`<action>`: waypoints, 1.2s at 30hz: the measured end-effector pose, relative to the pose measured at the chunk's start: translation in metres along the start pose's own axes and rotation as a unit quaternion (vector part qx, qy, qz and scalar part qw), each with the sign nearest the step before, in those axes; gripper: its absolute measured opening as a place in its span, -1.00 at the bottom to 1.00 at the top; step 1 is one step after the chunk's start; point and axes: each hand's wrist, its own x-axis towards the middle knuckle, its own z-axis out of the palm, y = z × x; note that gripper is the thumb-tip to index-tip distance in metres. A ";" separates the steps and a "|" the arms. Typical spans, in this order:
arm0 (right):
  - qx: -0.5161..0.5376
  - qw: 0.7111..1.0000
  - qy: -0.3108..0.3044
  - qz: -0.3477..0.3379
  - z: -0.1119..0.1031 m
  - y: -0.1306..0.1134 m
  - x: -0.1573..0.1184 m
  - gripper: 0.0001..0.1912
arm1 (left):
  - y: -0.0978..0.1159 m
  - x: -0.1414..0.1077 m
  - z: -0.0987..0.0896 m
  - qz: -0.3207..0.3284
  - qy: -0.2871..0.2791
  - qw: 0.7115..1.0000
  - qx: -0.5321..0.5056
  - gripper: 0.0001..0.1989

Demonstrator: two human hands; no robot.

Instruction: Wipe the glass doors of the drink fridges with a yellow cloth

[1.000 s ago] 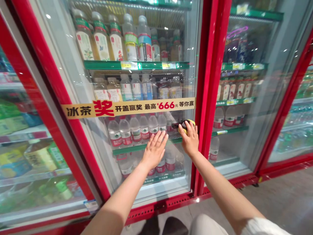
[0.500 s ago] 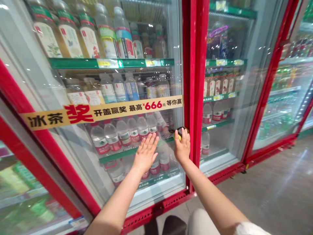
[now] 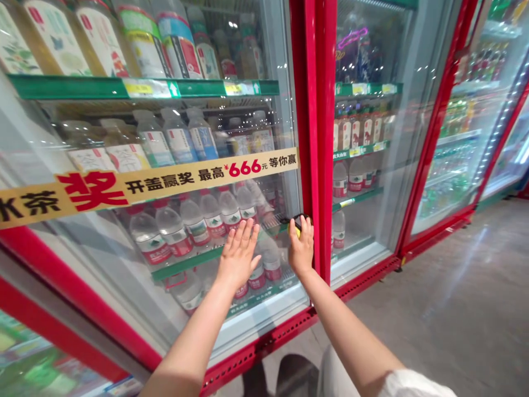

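My left hand (image 3: 236, 255) lies flat with its fingers stretched out, against or just before the glass door (image 3: 264, 300) of a drinks fridge. It holds nothing. Near the door's right edge, beside the red frame (image 3: 320, 165), my right hand (image 3: 301, 247) has a small black and yellow item (image 3: 296, 229) between thumb and fingers. A black loop shows above it; its kind cannot be made out. Behind the glass, water bottles (image 3: 194, 223) with red and white labels stand on a green-edged shelf (image 3: 185, 263).
A yellow strip with printed characters (image 3: 173, 179) crosses the door. Tea bottles (image 3: 99, 38) fill the upper shelf. Another fridge door (image 3: 372, 209) stands to the right, over a grey floor (image 3: 446, 292). Packaged goods (image 3: 33, 358) show at lower left.
The view has moved nearer the fridge, and the door and its shelves have shifted left in the picture. Both hands keep much the same pose, slightly further left.
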 end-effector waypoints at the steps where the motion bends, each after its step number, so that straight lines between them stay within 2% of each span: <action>1: 0.002 1.000 -0.010 0.003 0.000 0.004 -0.023 -0.10 | 0.000 0.000 0.000 0.001 -0.002 1.000 -0.002 0.13; 3: 0.006 1.000 -0.023 0.010 0.001 0.008 -0.055 0.01 | -0.001 0.000 0.000 0.000 -0.007 1.000 -0.008 0.16; 4: 0.010 1.000 -0.027 0.012 0.001 0.009 -0.061 0.05 | -0.001 0.001 0.001 0.001 -0.008 1.000 -0.011 0.16; 6: 0.019 0.999 -0.030 0.018 0.003 0.007 -0.052 0.09 | -0.001 0.001 0.001 0.001 -0.010 1.000 -0.018 0.17; 9: 0.036 0.999 -0.019 0.033 0.006 0.002 -0.022 0.07 | 0.001 0.002 0.001 0.001 -0.007 1.000 -0.023 0.17; 11: 0.049 0.998 -0.012 0.032 0.007 -0.001 -0.019 0.05 | 0.002 0.002 0.001 0.000 -0.005 1.000 -0.027 0.17; 15: 0.060 0.998 -0.036 0.005 0.003 0.003 -0.060 0.08 | 0.002 0.002 0.001 -0.002 -0.008 0.999 -0.034 0.13; 17: 0.054 0.997 -0.049 0.001 0.001 0.005 -0.071 0.11 | 0.002 0.002 0.001 -0.001 -0.012 0.999 -0.035 0.12; 19: 0.056 0.997 -0.044 0.004 0.001 0.005 -0.059 0.10 | 0.002 0.003 0.001 0.000 -0.016 0.999 -0.034 0.13; 22: 0.073 0.997 -0.026 0.005 0.002 -0.001 -0.024 0.01 | 0.003 0.003 0.000 -0.004 -0.021 0.999 -0.031 0.15; 24: 0.077 0.996 -0.024 -0.022 0.002 -0.002 -0.017 -0.08 | 0.003 0.003 0.000 -0.007 -0.024 0.999 -0.029 0.17; 28: 0.077 0.979 -0.087 -0.167 -0.009 0.018 -0.051 -0.25 | 0.004 0.002 0.001 -0.007 -0.026 0.999 -0.019 0.19; 30: 0.083 0.973 -0.101 -0.188 -0.014 0.029 -0.060 -0.29 | 0.005 0.001 0.001 -0.006 -0.027 1.000 -0.011 0.21; 32: 0.088 0.982 -0.071 -0.150 -0.013 0.030 -0.050 -0.30 | 0.006 0.001 0.001 -0.006 -0.026 1.000 0.000 0.22; 34: 0.086 0.992 -0.026 -0.093 -0.008 0.017 -0.031 -0.27 | 0.007 0.001 0.000 -0.008 -0.025 1.000 0.014 0.22; 36: 0.080 0.995 -0.006 -0.063 -0.003 0.000 -0.019 -0.26 | 0.007 0.000 -0.001 -0.011 -0.027 0.999 0.026 0.22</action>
